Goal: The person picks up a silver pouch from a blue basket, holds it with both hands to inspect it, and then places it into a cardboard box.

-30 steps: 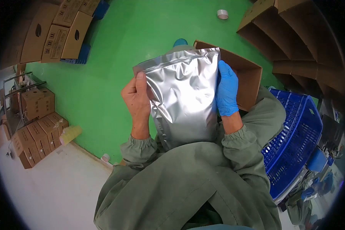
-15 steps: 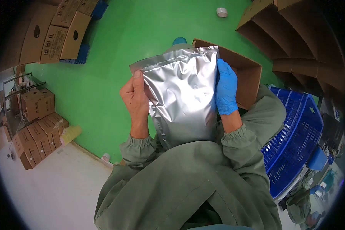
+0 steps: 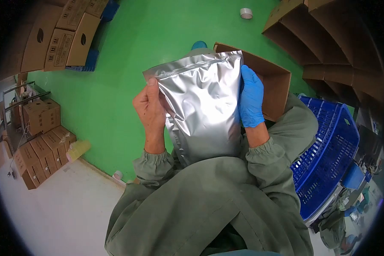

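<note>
Upright before the chest, the silver foil pouch (image 3: 202, 106) is held between both hands: the bare left hand (image 3: 150, 109) pinches its left edge with closed fingers, the blue-gloved right hand (image 3: 251, 98) clasps its right edge. Just behind stands an open cardboard box (image 3: 273, 81).

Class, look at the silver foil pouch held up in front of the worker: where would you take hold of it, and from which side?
Take the silver foil pouch by its two long side edges near the top, coming in from left and right. It stands upright, flat at the edges and bulging in the middle, so the edges probably give the firmest grip. The bare left hand and the blue-gloved right hand hold it that way.
</note>
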